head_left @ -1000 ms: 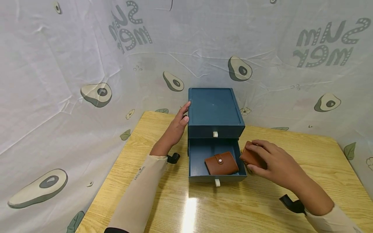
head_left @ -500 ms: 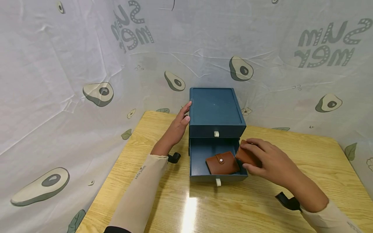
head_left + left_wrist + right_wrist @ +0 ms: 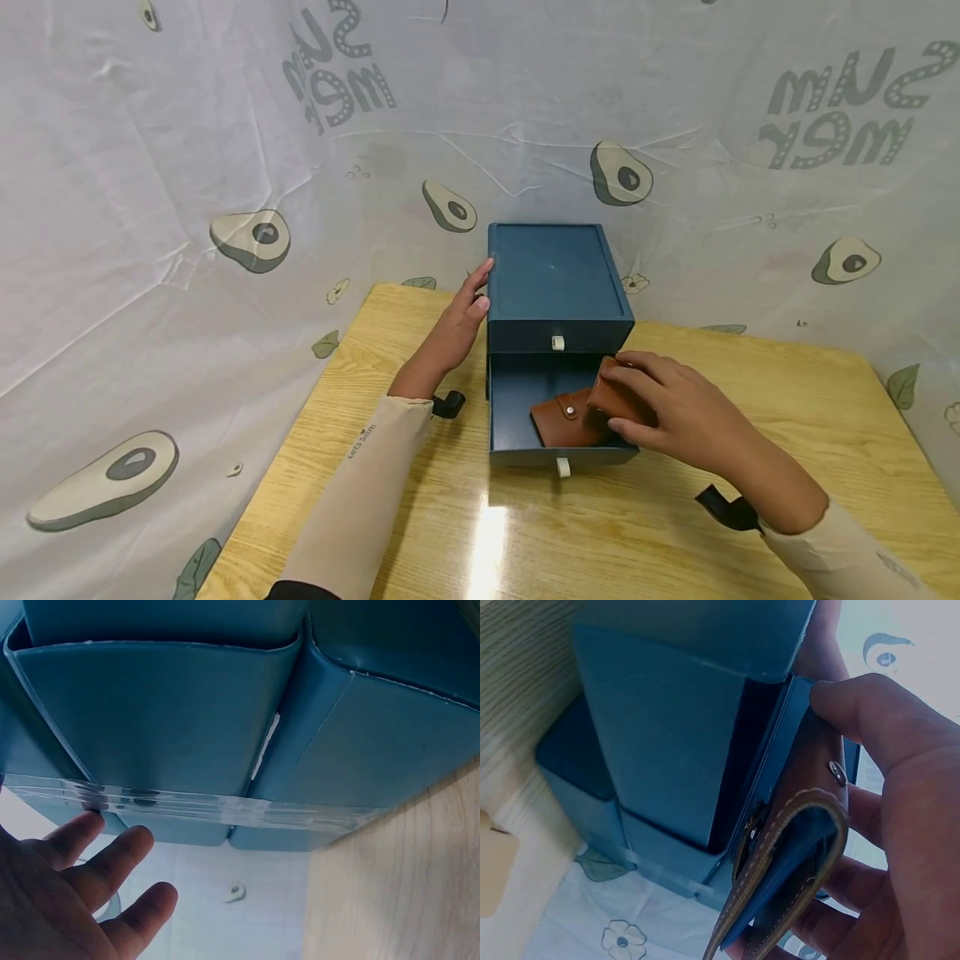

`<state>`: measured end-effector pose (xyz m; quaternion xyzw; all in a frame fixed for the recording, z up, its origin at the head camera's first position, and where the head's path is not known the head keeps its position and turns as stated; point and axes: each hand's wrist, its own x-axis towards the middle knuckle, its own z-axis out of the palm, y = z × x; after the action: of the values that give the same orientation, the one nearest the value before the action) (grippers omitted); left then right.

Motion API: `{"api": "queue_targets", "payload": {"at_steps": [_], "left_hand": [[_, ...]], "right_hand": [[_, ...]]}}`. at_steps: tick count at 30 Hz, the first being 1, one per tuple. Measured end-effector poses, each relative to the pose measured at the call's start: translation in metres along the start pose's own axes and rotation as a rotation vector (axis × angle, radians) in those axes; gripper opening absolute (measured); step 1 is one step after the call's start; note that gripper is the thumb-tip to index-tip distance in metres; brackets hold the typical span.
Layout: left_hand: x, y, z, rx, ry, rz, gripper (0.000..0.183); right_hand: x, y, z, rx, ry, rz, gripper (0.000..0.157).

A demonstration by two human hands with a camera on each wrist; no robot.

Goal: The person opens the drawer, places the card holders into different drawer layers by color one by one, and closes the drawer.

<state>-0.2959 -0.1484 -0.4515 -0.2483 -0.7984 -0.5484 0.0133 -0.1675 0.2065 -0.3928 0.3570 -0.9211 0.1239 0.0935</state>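
A blue two-drawer box stands on the table, its lower drawer pulled out. Inside that drawer lies a brown wallet with a snap strap. My right hand pinches a second brown wallet over the drawer's right side, partly covering the first one. In the right wrist view the held wallet shows a stitched edge, a metal snap and a blue inside. My left hand rests against the box's left side with fingers extended; in the left wrist view, fingertips are near clear tape.
The wooden table reaches out on both sides of the box. Behind and left hangs a pale cloth printed with avocados. White pull tabs stick out from both drawer fronts. A tan piece shows at the right wrist view's edge.
My right hand has carried its wallet leftward, from beside the open drawer to above the wallet lying inside. My left hand has stayed against the box.
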Motion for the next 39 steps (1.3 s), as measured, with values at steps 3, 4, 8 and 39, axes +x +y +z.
{"api": "queue_targets", "payload": {"at_steps": [3, 4, 8, 39], "left_hand": [[0.001, 0.0, 0.0, -0.003, 0.004, 0.003, 0.101], [0.002, 0.0, 0.0, -0.003, 0.003, 0.004, 0.101], [0.003, 0.0, 0.001, -0.002, 0.0, 0.009, 0.101], [-0.005, 0.0, 0.0, -0.008, 0.003, 0.002, 0.068]], "right_hand": [[0.004, -0.002, 0.0, 0.003, -0.013, -0.003, 0.066], [0.005, -0.003, 0.0, 0.003, -0.018, -0.001, 0.065], [0.008, -0.006, -0.001, -0.004, -0.036, 0.008, 0.063], [0.029, -0.029, 0.015, -0.002, 0.007, -0.175, 0.065]]}}
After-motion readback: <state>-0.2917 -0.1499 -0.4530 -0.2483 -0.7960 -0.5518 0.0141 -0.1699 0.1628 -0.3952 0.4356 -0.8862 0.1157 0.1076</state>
